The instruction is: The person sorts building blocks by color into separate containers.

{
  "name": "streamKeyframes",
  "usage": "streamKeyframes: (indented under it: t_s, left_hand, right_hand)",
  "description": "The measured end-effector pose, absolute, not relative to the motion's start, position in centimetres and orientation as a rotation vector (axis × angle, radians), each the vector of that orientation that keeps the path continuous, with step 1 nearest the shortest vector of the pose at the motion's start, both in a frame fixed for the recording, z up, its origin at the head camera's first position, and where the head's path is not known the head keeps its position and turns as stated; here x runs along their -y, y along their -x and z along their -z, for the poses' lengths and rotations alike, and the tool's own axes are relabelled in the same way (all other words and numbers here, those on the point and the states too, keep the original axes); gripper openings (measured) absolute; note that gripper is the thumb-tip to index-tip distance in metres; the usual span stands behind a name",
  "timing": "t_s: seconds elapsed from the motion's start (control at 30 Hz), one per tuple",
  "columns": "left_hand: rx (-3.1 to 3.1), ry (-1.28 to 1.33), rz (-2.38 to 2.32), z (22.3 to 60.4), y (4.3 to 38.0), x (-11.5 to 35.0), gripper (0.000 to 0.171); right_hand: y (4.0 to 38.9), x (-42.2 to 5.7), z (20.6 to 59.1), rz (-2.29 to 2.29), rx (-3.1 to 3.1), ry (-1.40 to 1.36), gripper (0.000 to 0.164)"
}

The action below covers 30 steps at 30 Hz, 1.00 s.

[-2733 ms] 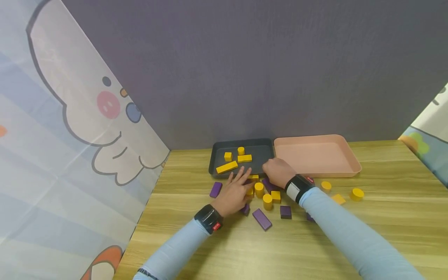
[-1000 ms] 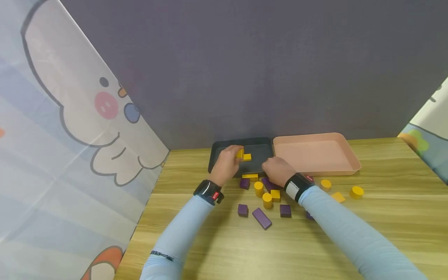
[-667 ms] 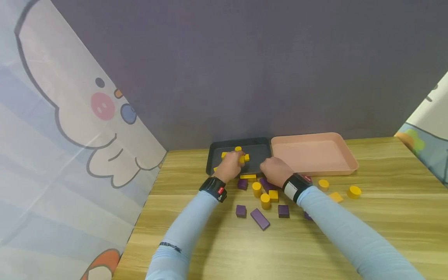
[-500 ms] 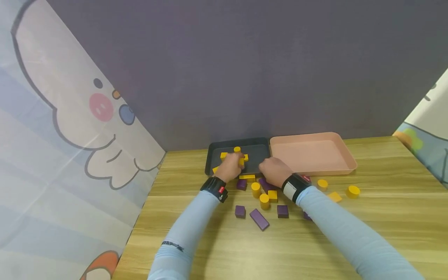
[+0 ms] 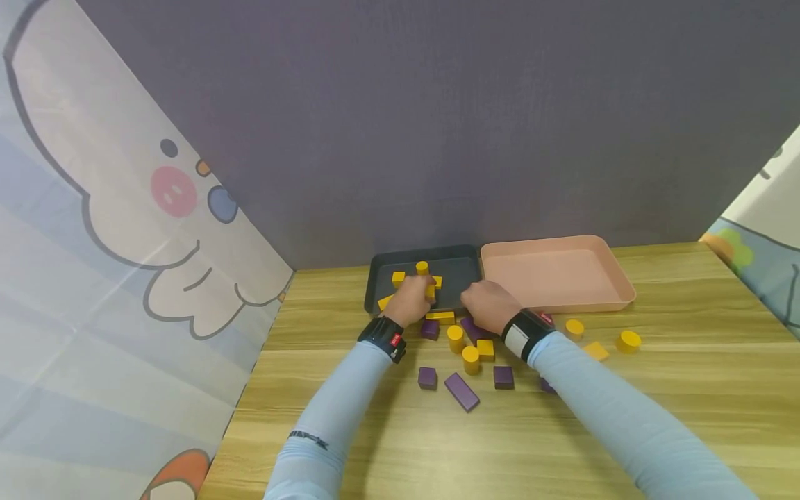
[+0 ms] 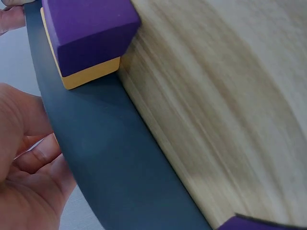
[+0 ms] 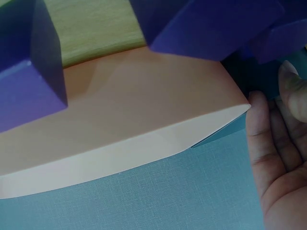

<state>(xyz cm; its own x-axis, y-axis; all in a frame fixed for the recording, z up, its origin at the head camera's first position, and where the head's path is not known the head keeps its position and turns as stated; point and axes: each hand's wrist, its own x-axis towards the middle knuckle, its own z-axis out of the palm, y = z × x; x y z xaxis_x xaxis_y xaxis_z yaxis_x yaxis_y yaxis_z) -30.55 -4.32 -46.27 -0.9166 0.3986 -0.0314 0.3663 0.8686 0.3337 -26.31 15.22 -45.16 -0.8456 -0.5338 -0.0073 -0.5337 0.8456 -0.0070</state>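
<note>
My left hand (image 5: 411, 300) reaches over the near side of a dark grey tray (image 5: 459, 274), fingers curled around a yellow block (image 5: 430, 291) low inside it. More yellow pieces lie there, among them a cylinder (image 5: 422, 267), a cube (image 5: 398, 278) and a bar (image 5: 385, 303). At the near right corner of that tray, my right hand (image 5: 490, 305) pinches the rim between thumb and fingers. In the left wrist view, the tray wall (image 6: 115, 153) hides part of the left fingers, and a purple block (image 6: 91, 33) stands beside it.
A pink tray (image 5: 559, 274) adjoins the dark one on the right. Several purple blocks, such as a long one (image 5: 462, 392), and yellow cylinders (image 5: 471, 360) lie on the wooden table in front. Further yellow pieces (image 5: 628, 341) lie right of the right forearm. A grey panel (image 5: 437, 125) stands behind.
My left hand went from the loose blocks on the table into the dark tray with a yellow block, then lowered it. The right hand stayed at the tray corner.
</note>
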Motion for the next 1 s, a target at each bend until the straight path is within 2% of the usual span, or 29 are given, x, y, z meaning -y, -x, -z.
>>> streamKeyframes:
  t_s: [0.33,0.6,0.8,1.0]
  left_hand:
    - [-2.944,-0.671,-0.542,45.1,29.7,5.2,0.036]
    - [-3.093,-0.600,-0.691,42.0,29.1,7.4,0.038]
    - [-3.225,-0.405,-0.888,40.6,29.0,10.7,0.043]
    - [-3.157,-0.120,-0.960,42.2,28.8,13.8,0.054]
  right_hand:
    - [26.3,-15.0,45.0,0.021,-3.008,0.887,0.016]
    - [26.3,-15.1,45.0,0.025,-3.025,0.893,0.015]
    - [26.2,-15.2,45.0,0.034,-3.029,0.877,0.013]
    - [25.9,-15.2,44.8,0.031,-3.010,0.861,0.014]
